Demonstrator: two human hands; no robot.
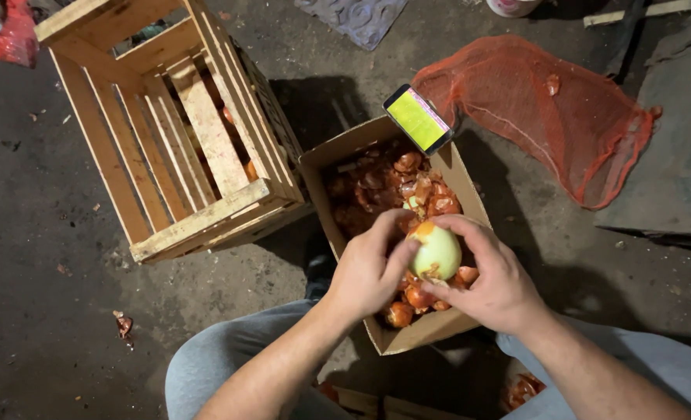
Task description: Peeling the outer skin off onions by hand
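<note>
Holding a pale, mostly peeled onion (436, 250) between both hands, we work over an open cardboard box (470, 193) that sits on the floor between our knees. Left hand (369, 272): grip closed around the onion's left side, thumb pressed against its upper face near a patch of orange skin. Right hand (497, 284): grip closed on the right side and underside, fingers curled over the top. The onion hangs just above the box's near half, not touching its walls.

Box contents: a heap of loose orange-brown onion skins (392, 183), spread across the bottom and piled toward the near end.

A phone (418, 118) with a lit yellow-green screen rests tilted on the far rim of the box. Just beyond it, an empty orange mesh sack (548, 109) lies flat on the dark concrete floor (42, 257). To the left of the box, nearly touching its corner, lies a wooden slatted crate (174, 132); reddish onions show through its slats. Grey trousers (213, 362) cover our knees at the lower edge.
</note>
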